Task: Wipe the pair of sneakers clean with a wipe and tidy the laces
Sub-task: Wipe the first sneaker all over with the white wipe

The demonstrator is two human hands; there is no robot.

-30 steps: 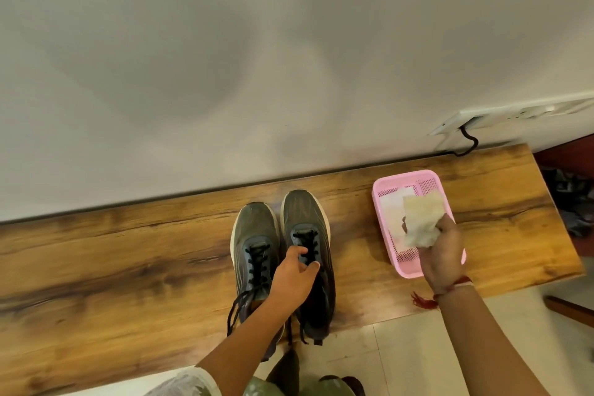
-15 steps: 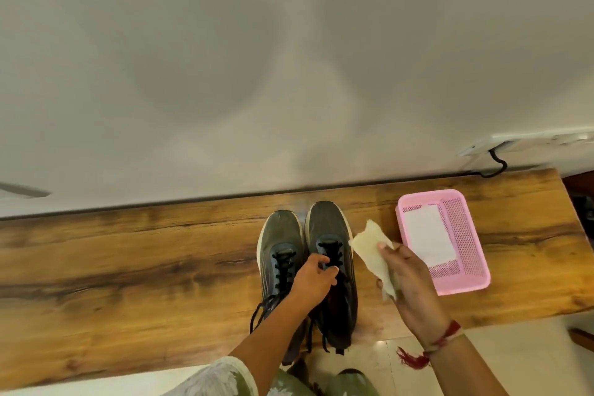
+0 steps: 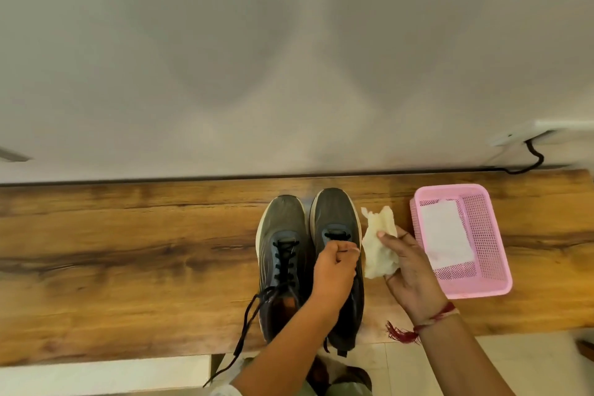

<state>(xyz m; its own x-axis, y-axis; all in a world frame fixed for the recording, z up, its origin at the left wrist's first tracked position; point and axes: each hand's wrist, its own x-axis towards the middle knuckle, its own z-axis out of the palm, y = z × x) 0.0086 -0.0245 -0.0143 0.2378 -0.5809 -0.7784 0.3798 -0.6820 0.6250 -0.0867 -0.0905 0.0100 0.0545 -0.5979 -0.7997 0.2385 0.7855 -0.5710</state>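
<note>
Sneakers, a dark grey pair with pale soles, stand side by side on the wooden counter (image 3: 128,251), toes toward the wall (image 3: 289,58) and heels at the near edge. The left sneaker (image 3: 283,235) has its black lace (image 3: 247,321) undone, one end trailing off the counter's front edge. The left hand (image 3: 334,270) rests on the right sneaker (image 3: 334,212), its grip closed over the laced area at the tongue, fingers curled in; whether it pinches a lace or the tongue itself is not clear. Just beside that shoe's outer side, the right hand (image 3: 414,276) holds a crumpled off-white wipe (image 3: 379,244), its grip closed on the lower part with the thumb across the front, and the free end stands up above the fingers. The wipe is near the sneaker, but contact cannot be told. A red thread band (image 3: 434,320) circles the right wrist. To the right sits a pink mesh basket (image 3: 475,291) with a flat white sheet (image 3: 445,235) lying inside. A black cable (image 3: 533,161) runs down behind the counter's far right corner.
</note>
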